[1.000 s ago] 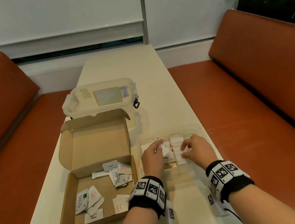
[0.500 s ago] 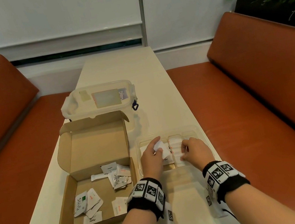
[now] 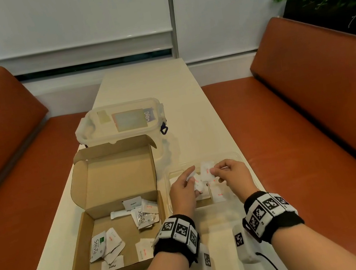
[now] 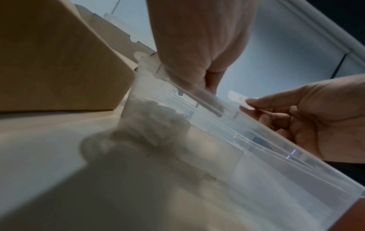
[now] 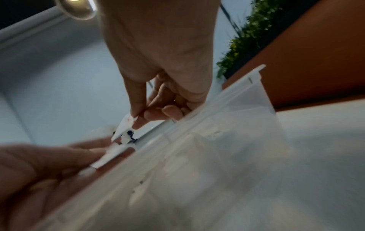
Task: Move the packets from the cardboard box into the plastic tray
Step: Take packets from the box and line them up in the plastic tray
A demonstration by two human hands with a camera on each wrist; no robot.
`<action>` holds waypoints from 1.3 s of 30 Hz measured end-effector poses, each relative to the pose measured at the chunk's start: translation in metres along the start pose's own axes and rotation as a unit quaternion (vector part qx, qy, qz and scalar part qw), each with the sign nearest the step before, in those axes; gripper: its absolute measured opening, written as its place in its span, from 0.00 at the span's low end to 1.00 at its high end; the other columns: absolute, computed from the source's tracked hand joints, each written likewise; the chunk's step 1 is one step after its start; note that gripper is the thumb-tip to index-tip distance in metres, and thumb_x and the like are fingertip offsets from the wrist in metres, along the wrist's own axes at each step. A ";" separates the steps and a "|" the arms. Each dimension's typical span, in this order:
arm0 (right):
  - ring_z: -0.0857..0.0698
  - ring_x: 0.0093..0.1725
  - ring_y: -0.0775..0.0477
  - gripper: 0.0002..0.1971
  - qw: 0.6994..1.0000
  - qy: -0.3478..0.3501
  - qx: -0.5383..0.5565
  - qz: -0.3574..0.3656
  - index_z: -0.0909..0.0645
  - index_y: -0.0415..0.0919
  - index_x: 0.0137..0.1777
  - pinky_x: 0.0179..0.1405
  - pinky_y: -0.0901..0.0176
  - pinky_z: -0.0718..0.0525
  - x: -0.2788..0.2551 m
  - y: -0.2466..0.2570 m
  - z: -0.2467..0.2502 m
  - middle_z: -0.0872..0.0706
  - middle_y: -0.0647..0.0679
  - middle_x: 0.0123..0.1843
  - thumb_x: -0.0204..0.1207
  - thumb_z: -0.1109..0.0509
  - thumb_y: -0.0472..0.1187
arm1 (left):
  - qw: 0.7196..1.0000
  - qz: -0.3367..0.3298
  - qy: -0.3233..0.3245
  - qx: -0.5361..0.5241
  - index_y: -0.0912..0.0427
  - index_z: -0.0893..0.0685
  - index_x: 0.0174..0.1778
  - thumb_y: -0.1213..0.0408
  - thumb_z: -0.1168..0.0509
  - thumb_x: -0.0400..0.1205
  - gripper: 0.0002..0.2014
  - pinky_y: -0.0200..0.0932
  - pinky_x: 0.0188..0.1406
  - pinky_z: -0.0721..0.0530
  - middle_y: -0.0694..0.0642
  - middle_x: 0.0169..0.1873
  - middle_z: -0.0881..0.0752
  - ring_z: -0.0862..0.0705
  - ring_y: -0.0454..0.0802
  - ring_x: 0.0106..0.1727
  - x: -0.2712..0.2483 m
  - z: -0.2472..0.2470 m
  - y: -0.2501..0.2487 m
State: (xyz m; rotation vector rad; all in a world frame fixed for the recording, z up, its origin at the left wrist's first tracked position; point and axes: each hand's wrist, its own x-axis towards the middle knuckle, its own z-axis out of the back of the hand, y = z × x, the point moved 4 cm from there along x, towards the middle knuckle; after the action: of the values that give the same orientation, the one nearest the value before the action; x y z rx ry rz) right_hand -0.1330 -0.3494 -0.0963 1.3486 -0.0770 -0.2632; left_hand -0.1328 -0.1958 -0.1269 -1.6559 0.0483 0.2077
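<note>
Both hands hover over the plastic tray point(image 3: 243, 159): left hand point(image 3: 183, 188) holds several packets point(image 3: 195, 183), right hand point(image 3: 232, 172) pinches one packet point(image 3: 207, 170). Lower each flat into its compartment before release. More remain in the cardboard box point(image 3: 79, 254).

"Stevia" reads on two white packets point(image 3: 98, 246) point(image 3: 141, 217) in the cardboard box point(image 3: 82, 258); "Pepper" on another packet point(image 3: 132, 203) (small print). Red lettering elsewhere illegible.

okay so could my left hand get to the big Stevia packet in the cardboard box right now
Probably not straight away: the left hand is over the plastic tray, pinching white packets. The Stevia packet lies uncovered on top in the open cardboard box, so the way looks free once the hand empties.
</note>
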 end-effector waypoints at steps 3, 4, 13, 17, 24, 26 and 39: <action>0.20 0.30 0.54 0.06 0.998 -0.024 0.058 -0.010 0.17 0.42 0.35 0.24 0.74 0.26 0.000 0.000 0.001 0.14 0.49 0.34 0.72 0.25 0.36 | 1.000 0.004 0.015 -0.011 0.48 0.13 0.49 0.65 0.37 0.83 0.09 0.43 0.48 0.12 0.51 0.49 0.12 0.14 0.47 0.51 -0.001 -0.003 -0.001; 0.21 0.30 0.54 0.06 0.997 -0.026 0.066 -0.013 0.17 0.42 0.35 0.25 0.73 0.26 -0.001 -0.001 0.000 0.14 0.49 0.34 0.72 0.25 0.37 | 1.000 0.006 0.021 -0.007 0.47 0.12 0.48 0.63 0.34 0.82 0.06 0.43 0.48 0.12 0.52 0.48 0.11 0.13 0.47 0.51 -0.001 -0.005 -0.002; 0.18 0.42 0.55 0.13 0.996 0.039 -0.054 0.053 0.17 0.47 0.56 0.42 0.68 0.23 0.000 0.012 -0.002 0.15 0.51 0.45 0.72 0.24 0.40 | 0.988 -0.033 0.048 0.144 0.49 0.11 0.44 0.62 0.29 0.78 0.03 0.30 0.32 0.21 0.43 0.36 0.12 0.17 0.40 0.36 -0.001 -0.004 -0.007; 0.21 0.35 0.62 0.07 0.972 0.122 -0.181 0.090 0.12 0.49 0.48 0.36 0.76 0.26 0.003 0.026 -0.004 0.13 0.52 0.41 0.72 0.26 0.38 | 0.979 -0.028 0.067 0.193 0.53 0.11 0.47 0.63 0.29 0.78 0.04 0.35 0.33 0.21 0.48 0.37 0.14 0.17 0.42 0.37 0.000 -0.005 -0.008; 0.19 0.34 0.55 0.06 0.978 0.051 -0.199 0.034 0.16 0.45 0.36 0.32 0.68 0.25 -0.001 0.009 0.016 0.16 0.51 0.32 0.69 0.22 0.36 | 0.988 -0.012 -0.006 0.152 0.57 0.12 0.57 0.67 0.33 0.80 0.11 0.52 0.64 0.19 0.54 0.53 0.12 0.17 0.51 0.58 0.002 0.003 -0.002; 0.20 0.33 0.56 0.05 0.971 0.037 -0.234 0.016 0.16 0.44 0.36 0.30 0.68 0.26 -0.003 0.002 0.022 0.17 0.52 0.33 0.68 0.22 0.37 | 0.992 -0.005 -0.018 0.128 0.59 0.14 0.61 0.69 0.35 0.82 0.13 0.54 0.67 0.20 0.56 0.57 0.14 0.18 0.53 0.62 0.003 0.006 -0.001; 0.18 0.35 0.54 0.11 0.931 0.067 -0.360 0.010 0.20 0.50 0.27 0.31 0.64 0.27 -0.004 -0.009 0.009 0.17 0.56 0.30 0.63 0.21 0.39 | 0.994 0.006 -0.027 0.104 0.58 0.14 0.61 0.72 0.36 0.82 0.14 0.55 0.67 0.20 0.58 0.59 0.14 0.17 0.55 0.63 0.005 0.007 0.001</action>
State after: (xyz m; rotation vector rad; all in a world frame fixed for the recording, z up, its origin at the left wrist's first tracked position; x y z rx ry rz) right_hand -0.1400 -0.3591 -0.1026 0.6297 0.1130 -0.1554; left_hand -0.1293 -0.1882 -0.1295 -1.4426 0.0382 0.2477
